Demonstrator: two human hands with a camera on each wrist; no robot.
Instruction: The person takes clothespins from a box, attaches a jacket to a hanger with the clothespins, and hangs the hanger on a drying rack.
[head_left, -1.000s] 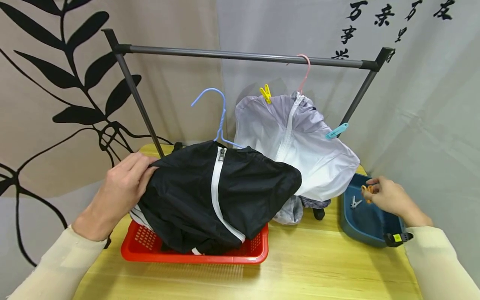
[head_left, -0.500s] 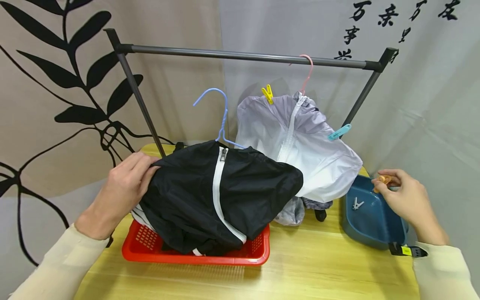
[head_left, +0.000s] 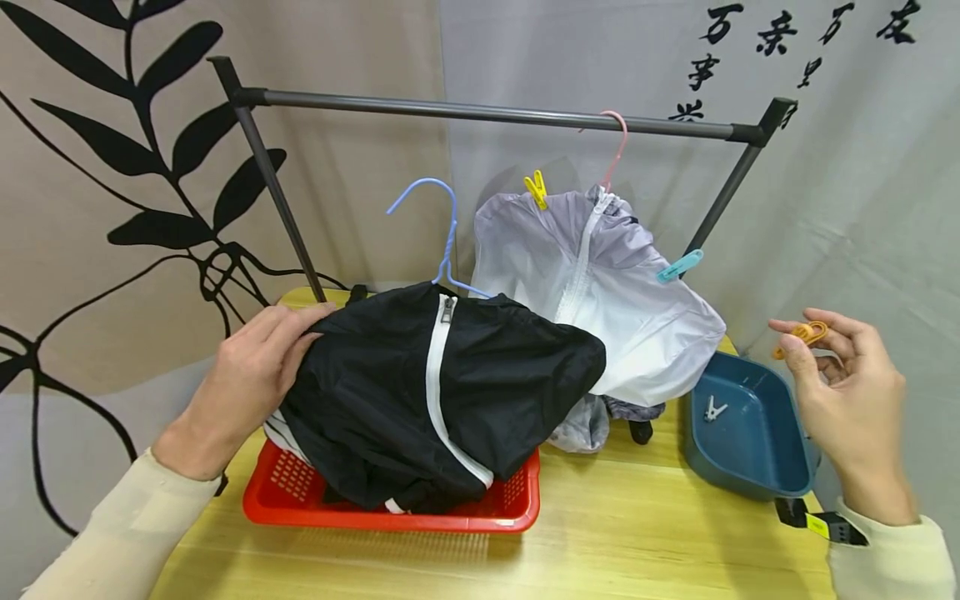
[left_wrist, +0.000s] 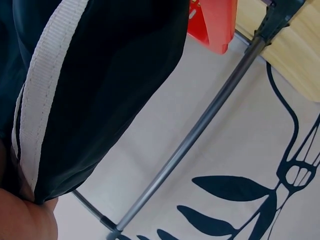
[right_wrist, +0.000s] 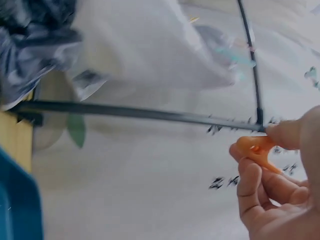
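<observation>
My left hand (head_left: 251,379) pinches the left shoulder of a black jacket (head_left: 375,367) with a white zipper. A blue hanger (head_left: 449,242) sticks up from the jacket's collar, its hook off the bar. The jacket's lower part lies over a red basket (head_left: 390,518). In my right hand (head_left: 851,392) an orange clothespin (head_left: 810,333) is held between thumb and fingers, above and right of a blue bin (head_left: 750,433). The right wrist view shows the same clothespin (right_wrist: 257,150) close up. Inside the bin lies one grey-white clothespin (head_left: 715,408).
A dark metal rack (head_left: 487,111) spans the back of the wooden table (head_left: 600,533). From its bar a white and lilac jacket (head_left: 622,325) hangs on a pink hanger (head_left: 617,150). It carries a yellow clothespin (head_left: 536,190) and a light blue clothespin (head_left: 679,265).
My right hand has lifted the orange clothespin out of the blue bin and moved up and to the right. The left hand and black jacket have stayed nearly still.
</observation>
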